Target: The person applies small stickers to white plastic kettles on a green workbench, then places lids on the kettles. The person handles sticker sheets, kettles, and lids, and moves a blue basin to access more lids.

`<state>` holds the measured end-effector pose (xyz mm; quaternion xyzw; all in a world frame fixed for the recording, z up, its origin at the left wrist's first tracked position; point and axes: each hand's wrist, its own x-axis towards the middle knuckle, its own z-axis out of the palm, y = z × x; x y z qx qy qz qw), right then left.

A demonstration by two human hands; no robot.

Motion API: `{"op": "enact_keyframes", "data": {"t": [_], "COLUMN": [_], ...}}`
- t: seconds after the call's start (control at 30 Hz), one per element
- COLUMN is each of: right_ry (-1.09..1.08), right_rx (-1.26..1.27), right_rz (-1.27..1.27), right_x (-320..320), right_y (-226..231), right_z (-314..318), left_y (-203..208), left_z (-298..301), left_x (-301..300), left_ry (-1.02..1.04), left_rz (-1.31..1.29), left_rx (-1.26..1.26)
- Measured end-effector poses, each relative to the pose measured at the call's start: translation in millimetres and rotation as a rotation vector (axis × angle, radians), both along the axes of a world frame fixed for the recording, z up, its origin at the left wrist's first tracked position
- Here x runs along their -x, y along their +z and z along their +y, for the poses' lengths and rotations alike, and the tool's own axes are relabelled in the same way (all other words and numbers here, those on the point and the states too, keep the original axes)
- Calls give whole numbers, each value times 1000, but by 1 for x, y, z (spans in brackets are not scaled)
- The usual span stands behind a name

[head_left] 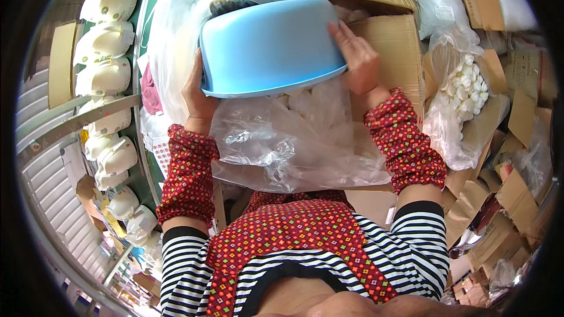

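- Blue basin (pixel 270 47): tipped, rim low; best steadied evenly above clear bag (pixel 264 147).
- Left hand (pixel 198 98): fingers holding basin's left side.
- Right hand (pixel 359 61): fingers holding basin's right wall.

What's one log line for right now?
Light-blue rounded plastic basin: tilted, over clear plastic bag | left hand: holding basin's left side | right hand: holding basin's right side

Smooth plastic basin (pixel 267 50), glossy plastic bag (pixel 258 141), matt cardboard box (pixel 390 53) — distant shutter (pixel 53 185) possibly metal.

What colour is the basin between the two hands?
The basin is light blue, seen in the head view.
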<state>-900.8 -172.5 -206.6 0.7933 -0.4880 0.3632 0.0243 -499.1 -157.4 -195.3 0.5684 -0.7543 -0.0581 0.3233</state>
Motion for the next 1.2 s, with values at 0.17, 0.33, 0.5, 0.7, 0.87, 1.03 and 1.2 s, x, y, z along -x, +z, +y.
{"op": "enact_keyframes", "data": {"t": [0.17,0.33,0.5,0.7,0.87,1.03,1.2], "right_ry": [-30,-12,-58,-20,-1,-21,-66], "right_rx": [-193,-250,-341,-296,-193,-278,-321], "right_rz": [-271,-228,-216,-179,-303,-337,-302], "right_x": [15,15,15,16,19,16,19], "right_y": [-40,-70,-77,-78,-73,-101,-116], "right_z": [-16,23,60,6,5,11,19], "left_y": [-6,-31,-18,-31,-101,-162,-146], "left_z": [6,47,69,33,32,39,44], "left_x": [4,5,12,9,-9,-44,-37], "left_ry": [29,58,80,107,194,156,244], "left_rz": [-7,-33,-14,166,886,1686,961], "left_rx": [-130,-184,-324,-295,-439,-846,-743]}}
